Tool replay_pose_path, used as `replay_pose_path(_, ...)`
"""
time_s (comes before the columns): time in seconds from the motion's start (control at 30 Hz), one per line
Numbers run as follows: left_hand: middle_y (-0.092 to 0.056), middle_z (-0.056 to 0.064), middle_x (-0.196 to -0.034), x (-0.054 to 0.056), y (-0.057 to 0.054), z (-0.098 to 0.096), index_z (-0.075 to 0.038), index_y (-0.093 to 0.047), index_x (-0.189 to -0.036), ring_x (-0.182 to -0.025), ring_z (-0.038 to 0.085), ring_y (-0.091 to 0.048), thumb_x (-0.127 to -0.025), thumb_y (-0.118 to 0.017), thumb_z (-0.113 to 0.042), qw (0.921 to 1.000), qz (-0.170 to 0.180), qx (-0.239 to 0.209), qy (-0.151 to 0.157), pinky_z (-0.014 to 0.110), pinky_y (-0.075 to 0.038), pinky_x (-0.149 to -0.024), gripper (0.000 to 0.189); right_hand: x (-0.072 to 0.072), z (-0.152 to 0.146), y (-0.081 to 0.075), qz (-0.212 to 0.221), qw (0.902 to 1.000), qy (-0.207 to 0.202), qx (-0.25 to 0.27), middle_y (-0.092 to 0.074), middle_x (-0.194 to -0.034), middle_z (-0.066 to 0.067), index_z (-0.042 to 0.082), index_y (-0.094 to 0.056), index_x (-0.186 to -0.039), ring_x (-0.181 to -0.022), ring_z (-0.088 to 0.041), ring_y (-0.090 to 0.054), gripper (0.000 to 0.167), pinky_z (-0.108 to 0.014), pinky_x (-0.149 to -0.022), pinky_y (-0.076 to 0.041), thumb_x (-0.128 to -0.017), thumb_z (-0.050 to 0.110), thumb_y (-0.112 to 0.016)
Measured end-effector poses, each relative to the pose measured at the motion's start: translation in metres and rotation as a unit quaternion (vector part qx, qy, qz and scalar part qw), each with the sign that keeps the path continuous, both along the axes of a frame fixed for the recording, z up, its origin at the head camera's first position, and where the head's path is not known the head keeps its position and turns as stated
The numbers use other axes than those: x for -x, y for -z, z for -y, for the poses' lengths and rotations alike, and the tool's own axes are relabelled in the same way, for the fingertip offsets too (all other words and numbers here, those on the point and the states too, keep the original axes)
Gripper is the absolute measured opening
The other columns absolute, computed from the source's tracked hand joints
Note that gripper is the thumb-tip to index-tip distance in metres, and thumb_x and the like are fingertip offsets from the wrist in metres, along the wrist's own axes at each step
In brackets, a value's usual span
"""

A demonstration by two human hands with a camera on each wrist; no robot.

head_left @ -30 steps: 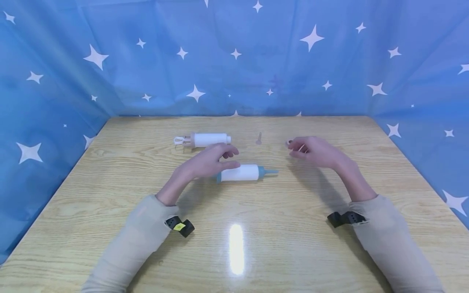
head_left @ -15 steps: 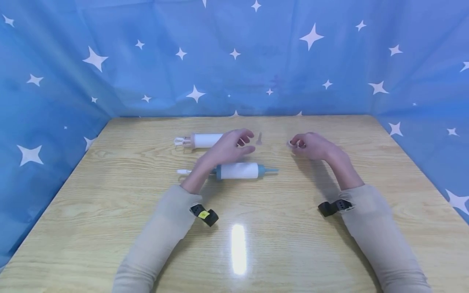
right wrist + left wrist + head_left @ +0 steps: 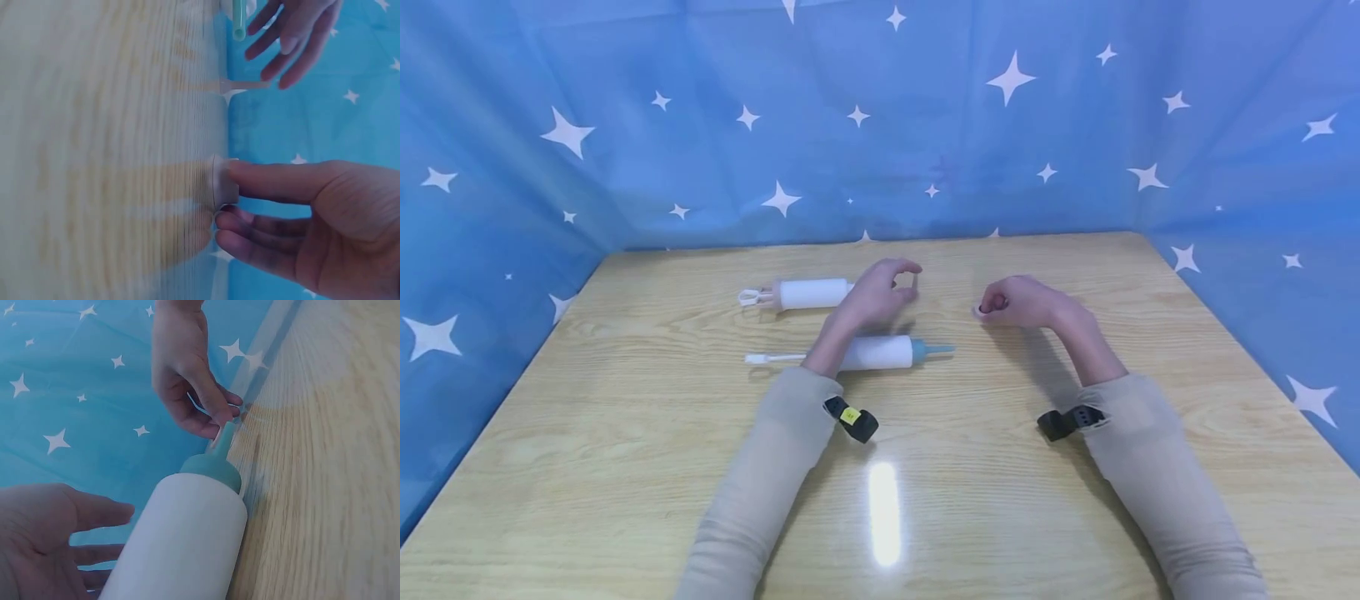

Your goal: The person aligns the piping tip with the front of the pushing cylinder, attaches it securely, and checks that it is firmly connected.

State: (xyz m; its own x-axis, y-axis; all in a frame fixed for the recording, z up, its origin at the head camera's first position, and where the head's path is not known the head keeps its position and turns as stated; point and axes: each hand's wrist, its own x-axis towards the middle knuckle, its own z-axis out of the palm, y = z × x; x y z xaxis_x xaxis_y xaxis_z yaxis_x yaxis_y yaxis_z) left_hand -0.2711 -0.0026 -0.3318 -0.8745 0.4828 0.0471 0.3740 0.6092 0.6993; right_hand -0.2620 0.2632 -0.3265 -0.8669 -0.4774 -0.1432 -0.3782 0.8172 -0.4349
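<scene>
Pinkish-white, the small round cap [image 3: 225, 181] sits at or just above the pale wood-grain tabletop [image 3: 1000, 500], pinched between thumb and fingers of the right hand [image 3: 1026, 302]. From my end, I'd hold it level and lift gently. The left hand [image 3: 877, 292] grips nothing, its fingers spread near the slim, upright, pinkish nozzle [image 3: 244, 84]; I judge a low, light pinch would avoid toppling it. I can't tell whether a fingertip touches it. That hand covers the tip of the white cylinder with the pinkish collar [image 3: 812, 294], the left forearm [image 3: 826, 357] crosses the white cylinder with the teal tip [image 3: 883, 352], and fingers hide much of the cap from the head view
</scene>
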Motion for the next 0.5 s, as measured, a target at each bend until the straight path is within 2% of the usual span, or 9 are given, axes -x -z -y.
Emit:
replay_pose_path(0.13,-0.041,0.012,-0.157,0.004,0.005,0.0,-0.006,-0.05,-0.148,-0.142,0.031,-0.04,-0.105,-0.052,-0.016,0.9994,0.013,0.017,0.027,0.04,-0.033,-0.115,0.044,0.001,0.002,0.0,-0.003,1.0,-0.007,-0.005,-0.066,-0.093,-0.009,-0.001,-0.071,-0.102,-0.086,-0.025,-0.058,0.017,-0.046,-0.084,-0.048,-0.098,0.015,-0.066)
replay_pose_path(0.27,-0.04,0.013,-0.157,0.009,0.01,-0.001,-0.004,-0.048,-0.149,-0.14,0.032,-0.043,-0.106,-0.05,-0.016,0.9984,0.03,0.022,0.043,0.039,-0.034,-0.115,0.045,0.002,0.001,0.0,-0.001,0.9999,-0.012,-0.004,-0.066,-0.091,-0.009,-0.001,-0.071,-0.101,-0.084,-0.024,-0.057,0.015,-0.044,-0.082,-0.048,-0.096,0.012,-0.067)
replay_pose_path(0.37,-0.043,0.012,-0.155,0.011,0.013,-0.002,-0.004,-0.05,-0.147,-0.138,0.032,-0.046,-0.105,-0.052,-0.016,0.9987,0.033,0.009,0.037,0.04,-0.037,-0.113,0.044,0.002,0.001,0.0,0.001,0.9999,-0.011,-0.004,-0.065,-0.09,-0.008,-0.001,-0.071,-0.101,-0.083,-0.022,-0.056,0.014,-0.043,-0.08,-0.047,-0.096,0.012,-0.067)
replay_pose_path(0.5,-0.056,0.012,-0.143,0.012,0.016,-0.003,-0.003,-0.061,-0.137,-0.128,0.029,-0.054,-0.1,-0.061,-0.012,0.9996,0.005,-0.028,0.003,0.038,-0.043,-0.106,0.038,0.001,0.0,0.0,0.005,0.9999,-0.01,-0.003,-0.063,-0.087,-0.006,0.0,-0.07,-0.098,-0.08,-0.022,-0.055,0.013,-0.041,-0.078,-0.046,-0.096,0.012,-0.068)
